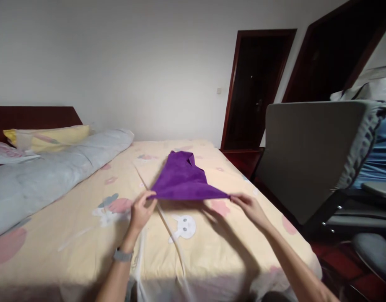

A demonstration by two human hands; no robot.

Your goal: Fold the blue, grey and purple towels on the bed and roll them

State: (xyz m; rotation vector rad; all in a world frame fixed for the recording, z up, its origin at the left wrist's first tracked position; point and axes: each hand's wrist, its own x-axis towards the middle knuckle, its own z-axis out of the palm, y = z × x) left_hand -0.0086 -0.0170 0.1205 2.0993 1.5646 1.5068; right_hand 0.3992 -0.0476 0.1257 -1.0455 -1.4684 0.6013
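Note:
A purple cloth (182, 178) stretches between my two hands over the bed. Its near edge is pulled fairly straight and raised a little, casting a shadow on the sheet. The far part lies on the bed, with a fold or opening at its right side. My left hand (143, 209), with a grey band at the wrist, pinches the near left corner. At the near right corner, which is drawn out to a point, my right hand (247, 206) pinches the cloth between thumb and fingers.
The bed has a pale yellow patterned sheet (117, 247). A long grey rolled quilt (63, 167) lies along the left, with a yellow pillow (60, 138) behind. To the right stands a grey folded panel (309, 155). A dark door (252, 92) is beyond.

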